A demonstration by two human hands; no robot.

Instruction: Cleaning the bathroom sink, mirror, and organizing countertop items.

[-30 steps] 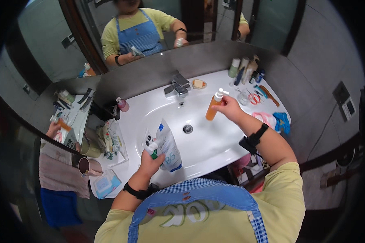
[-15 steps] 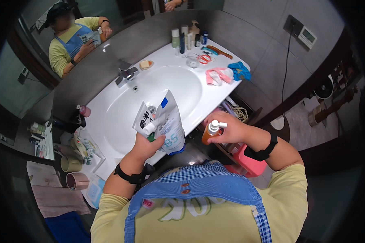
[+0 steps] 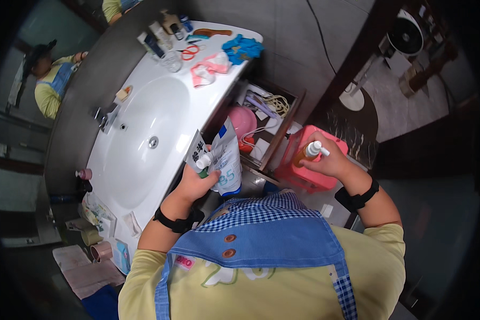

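Left hand: the left hand (image 3: pixel 193 184) is curled firmly, with the thumb pressed across the front of its load and no free gap seen in the grip.
Left-hand load: a white pouch (image 3: pixel 229 166) and a green bottle with a white cap (image 3: pixel 202 162) are held together, the bottle just beside the pouch; by the cap a pale flap with dark print (image 3: pixel 195 146) is seen, and whether it belongs to the pouch cannot be told.
Pouch and green bottle: both are held off the counter, in front of its near edge.
Right hand: the right hand (image 3: pixel 330 158) is wrapped snugly around an amber pump bottle (image 3: pixel 308 152), and the white pump head is left uncovered.
Amber bottle: it is held over a pink plastic container (image 3: pixel 305 179) as seen from above; whether the two touch cannot be told.
Drawer: a drawer (image 3: pixel 290 121) is pulled out between the two hands and the counter, and in it a pink bowl (image 3: pixel 242 120) and a pale cord (image 3: pixel 278 103) are seen.
Washbasin: the white washbasin (image 3: pixel 162 112) is set to the left of the drawer, with a faucet (image 3: pixel 105 117) at its back edge.
Counter's far end: a blue cloth (image 3: pixel 242 49), a pink-and-white cloth (image 3: pixel 210 69) and red-handled scissors (image 3: pixel 190 52) are laid near one another.
Wrists: a black band is worn on each.
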